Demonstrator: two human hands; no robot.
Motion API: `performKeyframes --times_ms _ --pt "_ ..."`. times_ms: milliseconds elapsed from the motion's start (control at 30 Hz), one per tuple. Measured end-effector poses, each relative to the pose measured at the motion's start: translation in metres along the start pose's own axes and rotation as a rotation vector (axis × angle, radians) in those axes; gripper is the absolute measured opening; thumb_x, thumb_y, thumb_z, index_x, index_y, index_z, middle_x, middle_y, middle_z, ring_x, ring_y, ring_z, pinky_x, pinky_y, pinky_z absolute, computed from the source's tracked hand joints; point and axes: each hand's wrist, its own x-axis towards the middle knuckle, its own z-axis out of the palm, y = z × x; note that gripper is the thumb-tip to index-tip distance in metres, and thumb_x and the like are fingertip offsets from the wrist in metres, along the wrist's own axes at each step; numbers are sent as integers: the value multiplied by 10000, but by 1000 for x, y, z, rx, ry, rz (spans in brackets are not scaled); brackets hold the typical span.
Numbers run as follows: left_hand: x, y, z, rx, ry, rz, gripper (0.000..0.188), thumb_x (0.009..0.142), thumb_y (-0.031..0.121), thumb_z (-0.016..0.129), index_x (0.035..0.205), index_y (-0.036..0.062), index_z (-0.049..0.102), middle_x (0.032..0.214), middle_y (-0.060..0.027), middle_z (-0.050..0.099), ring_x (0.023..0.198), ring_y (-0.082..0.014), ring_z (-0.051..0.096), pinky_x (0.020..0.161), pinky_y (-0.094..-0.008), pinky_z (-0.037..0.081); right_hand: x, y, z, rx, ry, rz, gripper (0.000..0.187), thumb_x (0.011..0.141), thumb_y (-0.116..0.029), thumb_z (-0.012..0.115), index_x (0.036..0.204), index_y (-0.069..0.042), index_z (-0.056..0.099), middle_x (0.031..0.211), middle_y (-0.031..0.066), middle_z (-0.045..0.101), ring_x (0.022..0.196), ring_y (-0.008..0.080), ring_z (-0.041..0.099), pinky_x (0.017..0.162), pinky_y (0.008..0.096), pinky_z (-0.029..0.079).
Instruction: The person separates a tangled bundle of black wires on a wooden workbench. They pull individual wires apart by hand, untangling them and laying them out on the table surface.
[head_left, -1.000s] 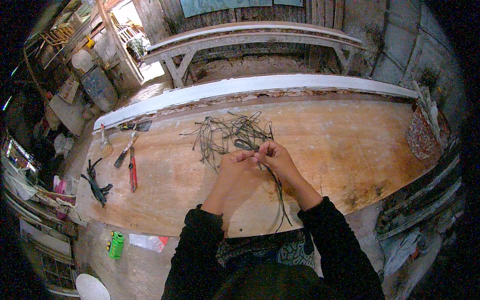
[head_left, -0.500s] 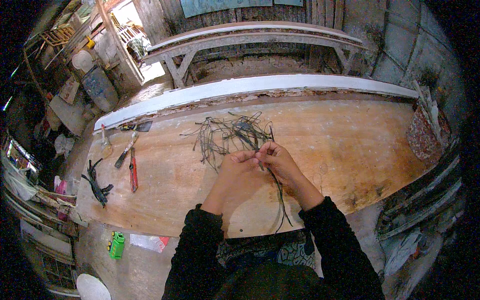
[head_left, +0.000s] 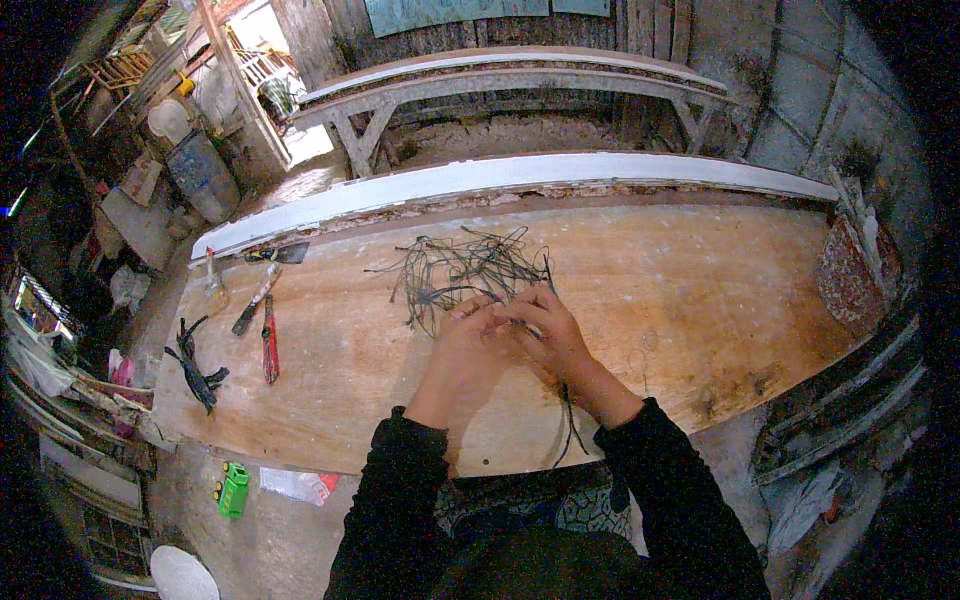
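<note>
At the near middle of the board (head_left: 640, 270), in the head view, the two hands meet – fingertips together, thumbs turned inward. Taking them as the clock's centre, the left hand (head_left: 465, 346) is narrow, its fingers pinched on a black cord (head_left: 572, 430). The right hand (head_left: 562, 340) touches it, also narrow, thumb and fingers closed on the same cord; the exact grip is partly hidden by the fingers. The cord's tail hangs toward 5 o'clock, passing under the right wrist to the board's near edge.

At 11 o'clock, just beyond the left fingers, a tangle of strings (head_left: 455, 265) lies spread out. Well off at 9 o'clock are a red tool (head_left: 270, 343), a slim tool (head_left: 257, 299) near it and, farthest out, some black strips (head_left: 200, 368). A white beam (head_left: 520, 178) runs across 12 o'clock – behind it, a bench (head_left: 520, 82). The spattered bucket (head_left: 843, 275) stands at 3 o'clock; the green toy truck (head_left: 232, 490) is on the floor (head_left: 290, 535) at 8.
</note>
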Motion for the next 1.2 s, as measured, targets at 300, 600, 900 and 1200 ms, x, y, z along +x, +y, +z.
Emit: performKeyframes --times_ms 300,600,900,1200 --pt "-7 4 1 -12 -54 -204 99 757 78 564 856 74 560 801 -42 583 761 -161 543 602 -293 443 -6 20 7 47 191 96 119 714 -98 597 823 -50 596 720 95 574 669 225 565 599 292 451" --pt "-5 -1 3 26 -83 -71 119 743 133 612 834 93 547 814 -29 583 774 -165 547 620 -293 447 -4 21 4 461 82 550 107 777 -134 561 790 -30 585 730 29 591 653 115 545 601 236 440" --pt "30 -6 -38 418 -199 123 118 737 117 610 812 58 540 783 -51 565 754 -140 546 620 -270 466 -1 18 -3 1252 -96 847 101 748 -51 583 824 -47 516 938 38 567 658 77 533 628 207 463" --pt "11 -5 -19 356 18 180 169 731 183 640 828 94 534 783 -28 569 692 -130 540 557 -241 431 0 3 6 690 -8 563 136 725 -13 587 839 -49 521 866 43 561 766 112 534 704 247 442"
